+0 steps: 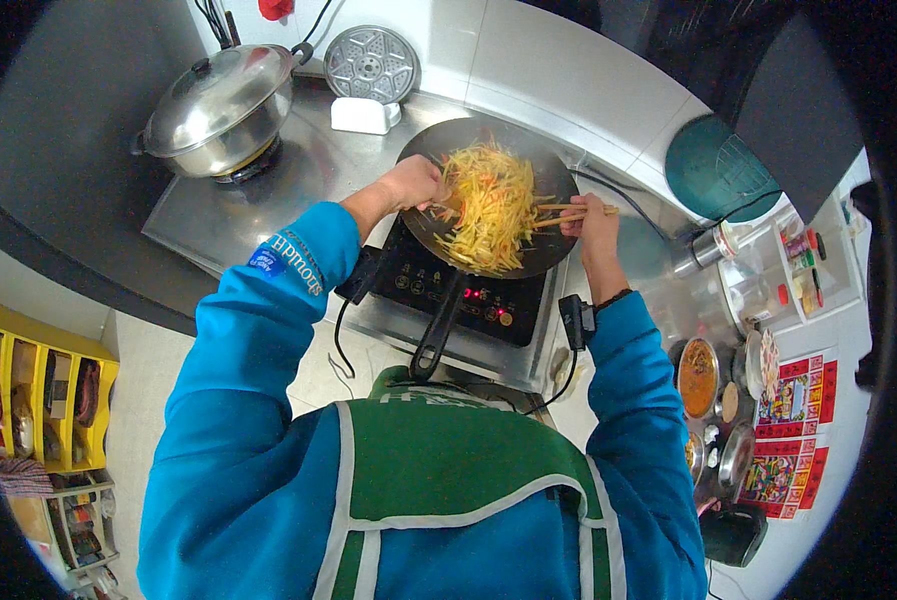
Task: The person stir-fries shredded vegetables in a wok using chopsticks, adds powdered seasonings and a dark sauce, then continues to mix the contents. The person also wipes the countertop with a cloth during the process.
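A dark frying pan (pixel 557 169) with a black handle sits on a black induction cooktop (pixel 411 262) whose red lights glow. It holds a heap of yellow shredded vegetables (pixel 489 202) with red strips among them. My right hand (pixel 591 217) grips a pair of wooden chopsticks (pixel 552 214), their tips in the right side of the heap. At the pan's left side is my left hand (pixel 418 184), fingers closed on what looks like a wooden utensil; most of it is hidden by the hand and the food.
A lidded steel wok (pixel 215 112) stands on a burner at the back left. Near the wall are a round perforated steamer plate (pixel 372 64) and a white container (pixel 361 115). To the right are a black cable (pixel 621 196), a spice rack (pixel 793 307) and a bowl of reddish food (pixel 698 377).
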The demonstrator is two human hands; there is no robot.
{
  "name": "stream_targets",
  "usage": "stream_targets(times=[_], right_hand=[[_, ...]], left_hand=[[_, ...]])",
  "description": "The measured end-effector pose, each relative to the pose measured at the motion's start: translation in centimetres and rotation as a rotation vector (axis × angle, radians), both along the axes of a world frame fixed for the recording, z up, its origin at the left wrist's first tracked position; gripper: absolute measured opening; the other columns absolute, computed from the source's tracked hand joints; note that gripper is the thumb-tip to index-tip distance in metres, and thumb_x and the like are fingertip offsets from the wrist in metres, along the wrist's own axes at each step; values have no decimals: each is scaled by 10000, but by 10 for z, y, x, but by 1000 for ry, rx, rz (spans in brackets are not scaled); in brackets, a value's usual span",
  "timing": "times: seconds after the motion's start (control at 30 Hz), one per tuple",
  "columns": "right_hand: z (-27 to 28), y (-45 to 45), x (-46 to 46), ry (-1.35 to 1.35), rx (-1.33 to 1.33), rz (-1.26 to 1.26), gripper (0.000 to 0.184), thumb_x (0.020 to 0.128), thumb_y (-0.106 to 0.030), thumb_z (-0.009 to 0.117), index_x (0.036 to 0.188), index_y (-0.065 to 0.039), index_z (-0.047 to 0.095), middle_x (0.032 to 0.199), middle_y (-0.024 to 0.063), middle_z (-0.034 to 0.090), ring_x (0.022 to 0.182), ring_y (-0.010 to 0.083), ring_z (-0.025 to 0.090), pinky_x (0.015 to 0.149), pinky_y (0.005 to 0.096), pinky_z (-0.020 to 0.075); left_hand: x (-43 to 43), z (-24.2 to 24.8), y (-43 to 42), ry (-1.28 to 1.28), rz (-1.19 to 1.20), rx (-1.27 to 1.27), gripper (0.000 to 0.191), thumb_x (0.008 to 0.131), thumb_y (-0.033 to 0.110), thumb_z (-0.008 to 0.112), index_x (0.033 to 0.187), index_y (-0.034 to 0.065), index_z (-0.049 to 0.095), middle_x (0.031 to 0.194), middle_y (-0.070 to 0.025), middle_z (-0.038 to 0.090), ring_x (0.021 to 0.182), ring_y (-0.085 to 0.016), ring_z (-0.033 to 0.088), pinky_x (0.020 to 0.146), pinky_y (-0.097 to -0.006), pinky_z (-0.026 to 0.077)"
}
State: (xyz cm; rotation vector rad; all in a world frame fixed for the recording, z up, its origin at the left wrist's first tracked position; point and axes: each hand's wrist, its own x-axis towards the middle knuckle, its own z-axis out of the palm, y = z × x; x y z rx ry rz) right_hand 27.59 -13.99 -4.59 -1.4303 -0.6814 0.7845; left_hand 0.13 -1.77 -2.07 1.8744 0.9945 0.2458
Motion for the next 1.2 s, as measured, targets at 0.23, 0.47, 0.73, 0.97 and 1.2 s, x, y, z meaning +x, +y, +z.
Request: stream_targets(times=[0.23,0.47,0.73,0.97,1.2], right_hand=[[42,6,9,-119,197,-33,308,861,-240,421,820,35,553,618,142,591,459,183,542,421,274,453],[65,23,11,-121,176,-54,314,867,-249,423,852,36,556,634,147,602,461,178,548,427,269,462],[79,35,34,-144,170,-91,310,879,-233,414,848,44,550,639,155,599,436,174,536,416,266,460],[43,43,77,-287,170,-54,304,879,-236,426,788,35,530,606,133,572,429,164,518,372,259,422],[-5,73,28,1,92,-10,318,866,-233,414,846,51,555,664,146,600,507,191,563,456,287,479]], left_hand=[[1,25,16,-77,50,244,171,691,194,630,636,40,580,468,-37,507,410,-116,472,422,-267,378],[10,51,20,-76,23,344,207,729,223,631,655,36,586,494,-9,503,434,-80,452,413,-240,355],[2,54,53,-54,38,331,192,734,213,613,669,34,597,501,-12,511,438,-84,460,421,-241,366],[-17,23,82,327,93,472,249,658,272,653,640,26,624,488,-59,535,430,-149,514,443,-297,412],[26,-8,61,43,208,194,238,669,253,668,640,25,607,470,-41,506,428,-136,477,437,-284,383]])
